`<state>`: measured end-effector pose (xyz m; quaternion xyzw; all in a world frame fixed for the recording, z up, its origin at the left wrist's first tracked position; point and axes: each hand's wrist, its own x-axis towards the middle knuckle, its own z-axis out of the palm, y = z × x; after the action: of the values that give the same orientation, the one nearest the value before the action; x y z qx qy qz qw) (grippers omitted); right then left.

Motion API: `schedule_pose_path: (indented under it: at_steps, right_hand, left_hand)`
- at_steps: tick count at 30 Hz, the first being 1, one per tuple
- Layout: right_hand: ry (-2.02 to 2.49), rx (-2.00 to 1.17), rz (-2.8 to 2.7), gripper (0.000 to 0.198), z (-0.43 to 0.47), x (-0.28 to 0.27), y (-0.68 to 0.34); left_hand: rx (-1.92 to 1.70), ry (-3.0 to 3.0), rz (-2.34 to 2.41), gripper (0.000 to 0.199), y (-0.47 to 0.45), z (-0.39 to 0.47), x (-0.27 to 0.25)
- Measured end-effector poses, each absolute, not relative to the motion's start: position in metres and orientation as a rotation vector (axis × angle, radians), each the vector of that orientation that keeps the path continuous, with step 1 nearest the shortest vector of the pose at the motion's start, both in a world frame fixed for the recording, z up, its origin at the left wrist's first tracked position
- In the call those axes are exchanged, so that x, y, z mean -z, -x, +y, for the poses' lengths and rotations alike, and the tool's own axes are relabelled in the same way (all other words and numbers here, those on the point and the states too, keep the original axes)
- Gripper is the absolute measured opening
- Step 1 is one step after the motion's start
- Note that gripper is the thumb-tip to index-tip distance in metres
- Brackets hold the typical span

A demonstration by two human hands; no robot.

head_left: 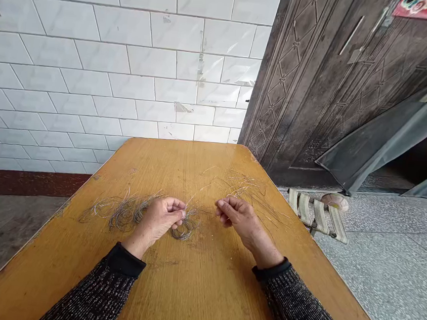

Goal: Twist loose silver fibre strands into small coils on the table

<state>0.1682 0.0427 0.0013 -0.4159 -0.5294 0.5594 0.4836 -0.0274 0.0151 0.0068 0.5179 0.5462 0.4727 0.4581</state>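
Note:
My left hand (163,220) is closed in a pinch on a thin wire (199,191), which rises from its fingertips toward the back right. Just beneath and beside those fingers lies a small coil of thin wire (185,228). To the left, several looped bundles of wire (122,212) rest on the table, partly hidden behind the hand. My right hand (236,217) has thumb and fingers pressed together, a short way right of the left hand. A fine strand seems to show at its fingertips, too thin to make out clearly. Loose straight wires (247,186) lie behind it.
The wooden table (192,290) stands against a white tiled wall (117,58). A dark carved door (306,78) is at the right, beside a hanging grey curtain (396,128). A low stool with woven straps (318,216) stands on the floor by the table's right edge.

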Motion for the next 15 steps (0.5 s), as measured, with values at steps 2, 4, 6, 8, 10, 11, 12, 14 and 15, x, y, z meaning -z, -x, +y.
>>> schedule_pose_path:
  at_steps: [2, 4, 6, 8, 10, 11, 12, 14, 15]
  right_hand:
    - [1.035, -1.314, -1.231, 0.032, 0.052, -0.002, -0.179]
    - [1.055, -1.246, -1.157, 0.033, 0.06, -0.003, -0.192]
    - [1.086, -1.15, -1.081, 0.034, 0.067, -0.004, -0.204]
    - [1.134, -1.023, -1.061, 0.034, 0.072, -0.003, -0.215]
    - [1.192, -0.912, -1.072, 0.033, 0.077, 0.0, -0.222]
    - [1.214, -0.878, -1.079, 0.032, 0.079, 0.001, -0.225]
    - [1.237, -0.849, -1.089, 0.032, 0.081, 0.002, -0.228]
    - [1.288, -0.787, -1.118, 0.03, 0.085, 0.004, -0.234]
    - [1.319, -0.744, -1.138, 0.029, 0.086, 0.005, -0.238]
  left_hand:
    - [-1.113, -1.303, 1.394, 0.01, 0.031, 0.019, -0.002]
    - [-1.099, -1.347, 1.435, 0.01, 0.033, 0.023, 0.003]
    - [-1.113, -1.397, 1.482, 0.01, 0.036, 0.026, 0.008]
    - [-1.102, -1.469, 1.532, 0.007, 0.038, 0.029, 0.011]
    - [-1.066, -1.608, 1.582, 0.005, 0.039, 0.03, 0.012]
    - [-1.047, -1.675, 1.605, 0.007, 0.04, 0.029, 0.011]
    - [-1.031, -1.739, 1.627, 0.009, 0.04, 0.029, 0.01]
    - [-1.02, -1.838, 1.663, 0.012, 0.04, 0.027, 0.008]
    - [-1.028, -1.873, 1.673, 0.012, 0.04, 0.027, 0.007]
